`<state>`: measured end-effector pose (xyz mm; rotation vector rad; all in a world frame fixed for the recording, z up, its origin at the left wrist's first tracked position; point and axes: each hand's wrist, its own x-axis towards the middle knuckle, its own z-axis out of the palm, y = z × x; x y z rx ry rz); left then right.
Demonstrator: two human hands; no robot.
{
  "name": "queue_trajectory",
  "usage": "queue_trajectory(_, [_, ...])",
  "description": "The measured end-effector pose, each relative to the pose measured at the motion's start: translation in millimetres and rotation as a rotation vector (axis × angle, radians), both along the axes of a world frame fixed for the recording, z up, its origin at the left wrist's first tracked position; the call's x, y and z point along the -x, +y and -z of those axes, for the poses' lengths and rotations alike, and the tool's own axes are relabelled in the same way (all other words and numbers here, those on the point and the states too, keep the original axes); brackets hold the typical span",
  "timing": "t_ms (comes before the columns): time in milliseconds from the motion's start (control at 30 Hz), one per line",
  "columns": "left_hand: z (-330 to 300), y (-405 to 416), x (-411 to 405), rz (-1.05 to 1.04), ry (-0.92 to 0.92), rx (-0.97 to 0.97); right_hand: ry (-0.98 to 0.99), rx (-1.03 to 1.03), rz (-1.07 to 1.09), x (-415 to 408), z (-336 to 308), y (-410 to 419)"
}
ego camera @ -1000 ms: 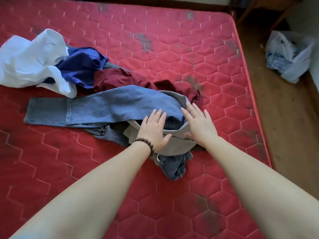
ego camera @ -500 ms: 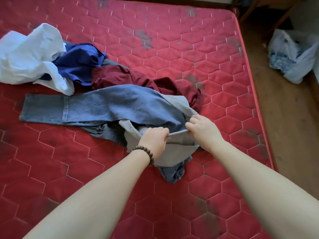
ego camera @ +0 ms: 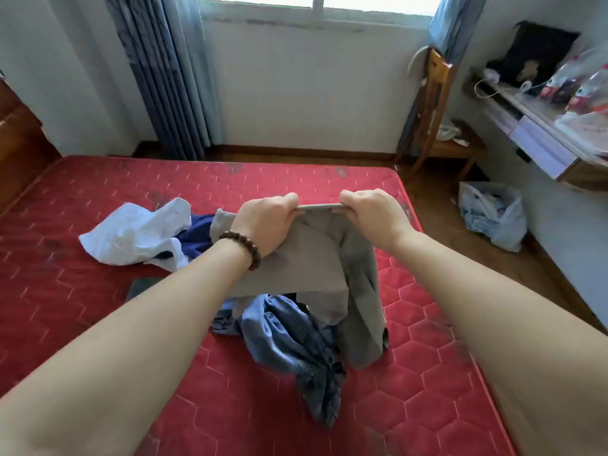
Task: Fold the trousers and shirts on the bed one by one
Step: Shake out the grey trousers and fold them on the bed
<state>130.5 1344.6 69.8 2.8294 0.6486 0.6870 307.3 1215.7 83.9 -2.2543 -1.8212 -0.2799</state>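
In the middle of the frame both hands are raised above the red quilted mattress [ego camera: 98,291], each gripping the top edge of a grey garment [ego camera: 316,258]. The left hand [ego camera: 263,222], with a brown bead bracelet [ego camera: 241,248] on its wrist, has its fingers curled tightly over the edge on the left; the right hand [ego camera: 371,215] is closed in the same way on the right. The stretch of edge between the two fists is pulled into a taut, nearly level line. From that line the grey cloth hangs down below and between the hands, its bulk falling under the left wrist, while a longer fold drops toward lower centre and reaches the mattress.

Directly under the hanging cloth, in the lower centre, lies a crumpled heap of blue denim jeans [ego camera: 296,343], partly covered by the grey fabric and trailing toward the bottom of the frame. Left of the left hand, at centre left, a white garment [ego camera: 131,232] lies bunched on the mattress, with a dark blue garment [ego camera: 194,235] tucked between it and the grey cloth.

In the upper right stand a wooden chair [ego camera: 437,103] and a cluttered desk [ego camera: 543,139], and a white plastic bag [ego camera: 493,212] sits on the floor just beside the bed. Curtains [ego camera: 158,77] hang at upper left beside a window [ego camera: 316,1].
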Motion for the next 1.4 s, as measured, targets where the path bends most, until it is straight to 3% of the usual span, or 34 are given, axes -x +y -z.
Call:
queue_trajectory(133, [-71.2, 6.7, 8.9, -0.005, -0.172, -0.019, -0.037, -0.194, 0.043, 13.7, -88.4, 7.9])
queue_trajectory(267, [-111.9, -11.3, 6.6, 0.102, -0.227, 0.256, 0.09, -0.249, -0.054, 38.9, -140.5, 7.0])
queue_trajectory(367, [-124.4, -24.5, -0.2, 0.139, -0.249, 0.301, 0.144, -0.295, -0.119, 46.6, -151.3, -0.7])
queue_trajectory(500, [-146.3, -30.7, -0.9, 0.198, -0.29, 0.275, 0.583, -0.371, -0.055, 36.4, -128.3, -28.6])
queue_trajectory(600, [-165.4, -34.8, -1.3, 0.215, -0.3, 0.208, 0.952, -0.227, -0.023, 31.9, -74.0, -52.5])
queue_trajectory(733, [-187.7, -29.1, 7.6, 0.2, -0.339, 0.169, 1.173, -0.18, 0.045, 48.3, -10.2, -58.4])
queue_trajectory(900, [-182.5, 13.5, 52.7, -0.088, -0.284, 0.022, 1.119, -0.327, 0.036, 61.7, -37.1, -38.0])
queue_trajectory(1033, [-167.9, 20.5, 77.9, 0.081, -0.044, 0.022, 0.903, -0.313, -0.111, 74.8, -99.1, -8.7])
queue_trajectory(1233, [-142.4, -14.3, 51.2, 0.189, -0.164, 0.3, 0.582, -0.262, -0.258, 104.3, -149.8, 20.5])
queue_trajectory(1333, [-151.1, -16.6, 44.2, 0.195, -0.236, 0.297, 0.624, -0.322, -0.216, 88.5, -159.4, 6.0])
queue_trajectory(1400, [-162.4, -20.3, 40.3, 0.273, -0.285, 0.335, 0.773, -0.228, -0.201, 71.8, -156.0, -11.2])
